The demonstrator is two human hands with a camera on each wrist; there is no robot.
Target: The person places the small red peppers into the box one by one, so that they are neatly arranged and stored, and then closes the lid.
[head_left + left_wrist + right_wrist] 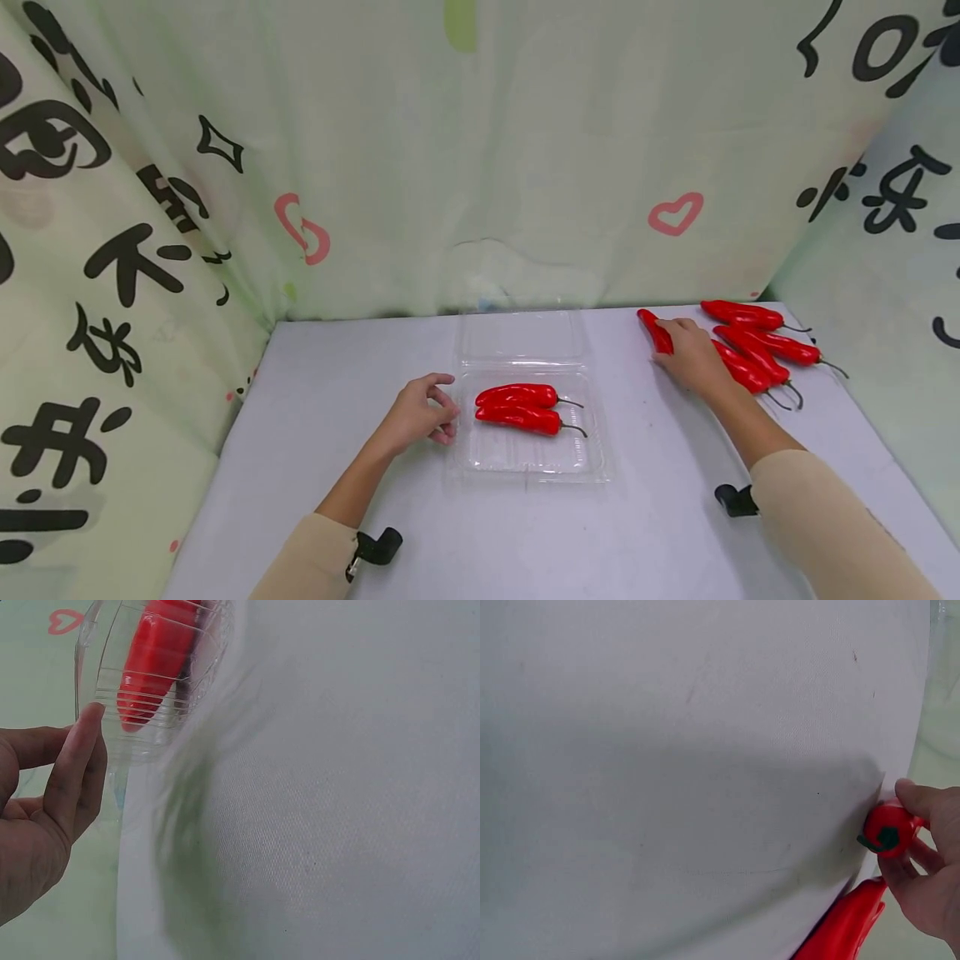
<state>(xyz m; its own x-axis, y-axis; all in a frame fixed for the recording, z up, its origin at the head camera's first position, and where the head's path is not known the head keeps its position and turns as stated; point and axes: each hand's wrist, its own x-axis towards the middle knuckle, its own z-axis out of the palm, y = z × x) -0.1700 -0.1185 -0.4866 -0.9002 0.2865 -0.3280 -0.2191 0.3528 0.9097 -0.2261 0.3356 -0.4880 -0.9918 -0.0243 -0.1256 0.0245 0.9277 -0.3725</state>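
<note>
My right hand (692,354) pinches a red chili pepper (654,328) at the back right of the table, left of a pile of several chili peppers (753,350). In the right wrist view the held pepper (889,822) shows its green stem end between thumb and fingers. A clear plastic clamshell box (532,462) lies with its lid raised back, two red chili peppers (517,418) side by side in its base. My left hand (422,410) is beside the box's left wall, loosely bent and holding nothing; in the left wrist view a fingertip (91,716) is right at the wall.
A white-covered table (337,358) carries everything. A pale printed curtain (480,183) stands along its back edge and both sides. The transparent lid (522,337) reaches toward the back edge. A wrist camera (378,546) sticks out from the left sleeve.
</note>
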